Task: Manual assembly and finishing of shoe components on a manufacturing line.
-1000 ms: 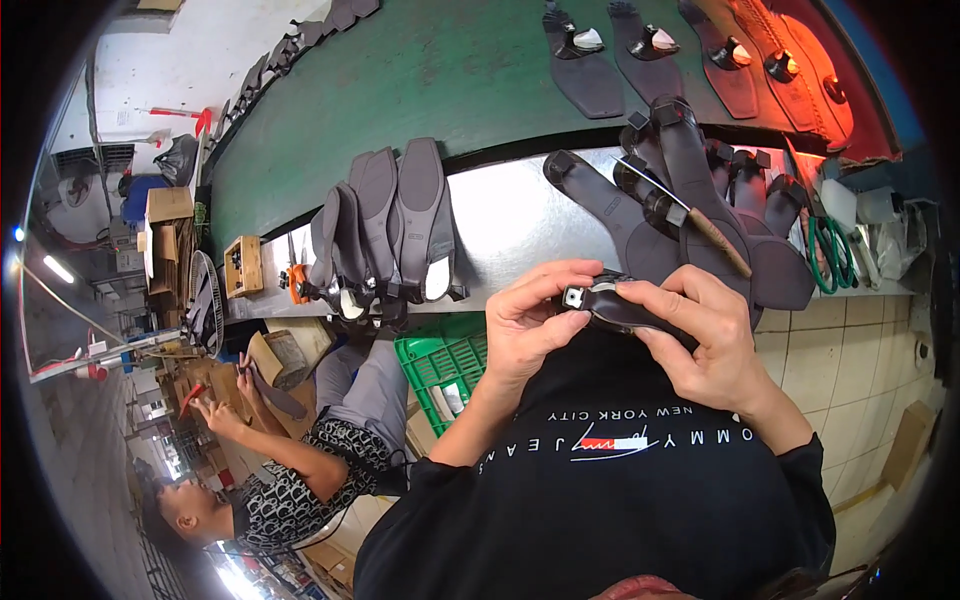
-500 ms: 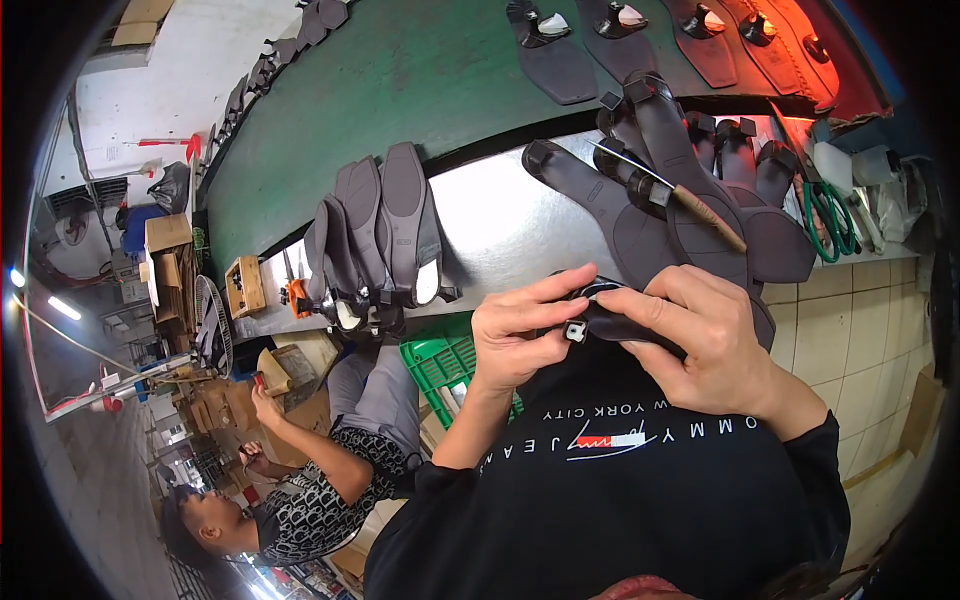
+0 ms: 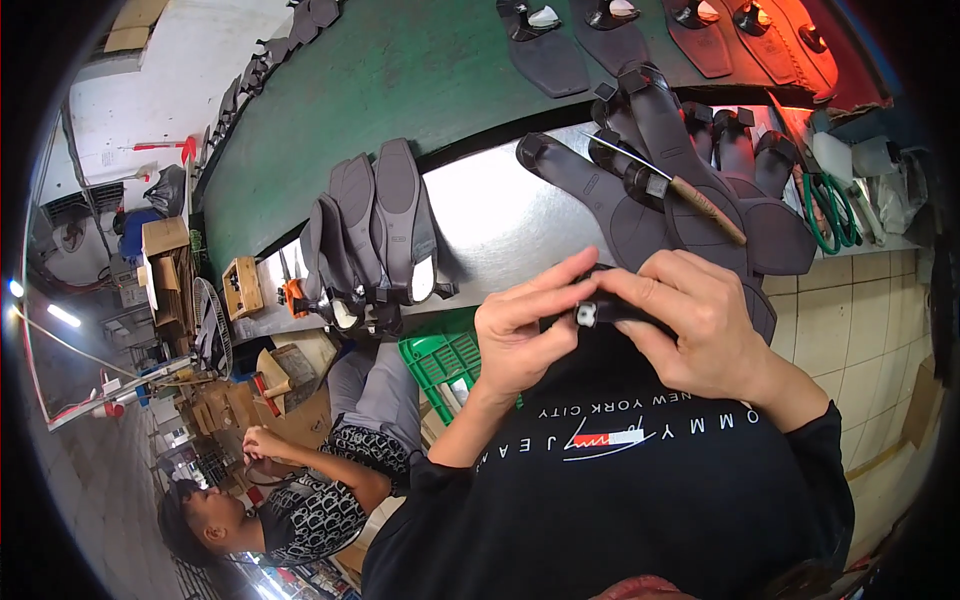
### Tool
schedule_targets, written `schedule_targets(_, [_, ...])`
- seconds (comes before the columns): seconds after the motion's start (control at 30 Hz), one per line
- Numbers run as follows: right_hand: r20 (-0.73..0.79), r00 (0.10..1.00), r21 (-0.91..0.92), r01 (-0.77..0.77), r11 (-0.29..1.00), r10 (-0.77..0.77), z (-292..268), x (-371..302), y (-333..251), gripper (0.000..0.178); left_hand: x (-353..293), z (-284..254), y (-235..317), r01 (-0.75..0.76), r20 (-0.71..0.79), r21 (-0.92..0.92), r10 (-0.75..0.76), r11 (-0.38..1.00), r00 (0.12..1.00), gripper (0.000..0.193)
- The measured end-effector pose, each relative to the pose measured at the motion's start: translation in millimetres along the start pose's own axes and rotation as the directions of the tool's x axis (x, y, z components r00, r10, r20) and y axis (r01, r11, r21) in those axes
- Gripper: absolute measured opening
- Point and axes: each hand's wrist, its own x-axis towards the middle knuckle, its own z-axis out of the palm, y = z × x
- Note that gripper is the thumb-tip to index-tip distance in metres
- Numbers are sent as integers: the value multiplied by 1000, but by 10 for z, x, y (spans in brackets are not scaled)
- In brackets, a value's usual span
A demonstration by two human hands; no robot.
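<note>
A dark heeled shoe sole (image 3: 612, 312) is held between my two hands, close to my chest. The small square end of its heel (image 3: 587, 315), pale in the middle, points toward me. My left hand (image 3: 525, 335) pinches the heel end, its fingers pressed along the edge. On the other side, my right hand (image 3: 700, 325) grips the sole with thumb and forefinger, the forefinger's tip meeting the left fingers. Much of the sole is hidden behind the hands and against my black shirt. Beyond my right hand lie several similar heeled soles (image 3: 590, 195), with a wooden-handled awl (image 3: 705, 208) across them.
More soles (image 3: 398, 190) stand at the bench's left part, near orange-handled pliers (image 3: 294, 293) and a small wooden box (image 3: 242, 288). Further soles rest on the green surface (image 3: 400, 95). Green-handled scissors (image 3: 828, 212) lie at right. A co-worker (image 3: 310, 510) sits at left beside a green crate (image 3: 440, 360).
The sole has turned slightly in my hands, and its heel end has moved a little up and right. My fingers have drawn closer together. The co-worker's hands have come together.
</note>
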Motion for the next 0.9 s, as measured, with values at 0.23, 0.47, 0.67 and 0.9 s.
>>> schedule_targets(0.23, [-2,987,194,-155,969,158,163,-26,234,35,9,24,-91,323,40,-306,-326,896,944,49])
schedule_targets(0.47, [-7,981,242,-188,952,195,224,-47,241,15,-14,88,-99,342,-23,-280,-363,897,932,49])
schedule_targets(0.67, [-80,995,83,-58,995,64,255,-26,226,12,-6,148,-52,341,-54,-296,-372,892,927,48])
schedule_targets(0.9, [29,997,-21,71,997,-71,196,0,285,13,37,162,-57,349,-113,-245,-384,904,916,47])
